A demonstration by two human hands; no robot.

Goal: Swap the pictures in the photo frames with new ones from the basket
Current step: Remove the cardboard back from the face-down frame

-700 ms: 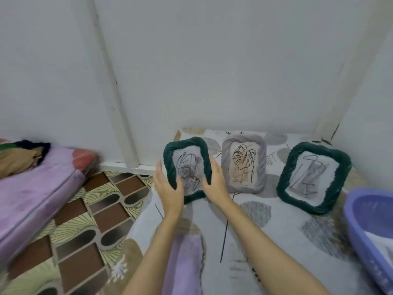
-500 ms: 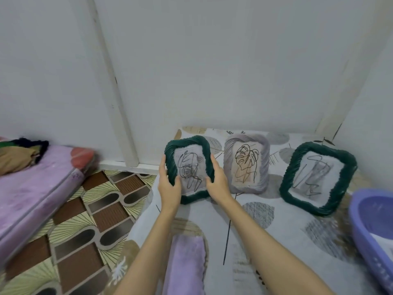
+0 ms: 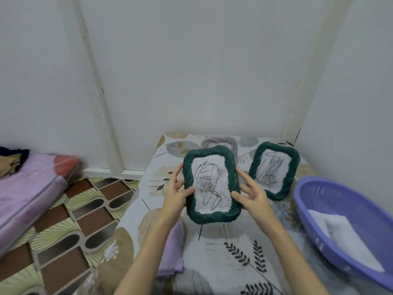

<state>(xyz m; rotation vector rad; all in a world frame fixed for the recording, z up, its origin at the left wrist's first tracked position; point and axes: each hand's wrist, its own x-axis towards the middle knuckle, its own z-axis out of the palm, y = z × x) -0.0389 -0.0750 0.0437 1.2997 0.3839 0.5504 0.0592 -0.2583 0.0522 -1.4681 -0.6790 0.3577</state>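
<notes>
Pale walls close off a corner, and a leaf-print mat (image 3: 223, 248) covers the floor where the work happens. Both hands are up: the left hand (image 3: 177, 193) and right hand (image 3: 254, 195) grip the green frame (image 3: 211, 185) by its long sides, thumbs on the front, fingers curled behind, holding it off the mat and facing the camera. It's a twisted, rope-like border, glossy and rounded at the corners, around a line sketch on white paper. A second green frame (image 3: 274, 169) leans near the wall; a grey frame (image 3: 221, 141) peeks out behind the held one. The basket (image 3: 308, 201), lilac perforated plastic, sits to the right with white sheets inside. Risk, as I judge it: that slick ribbed edge could slip while turning it over, and swinging it back could knock the leaning frames down
</notes>
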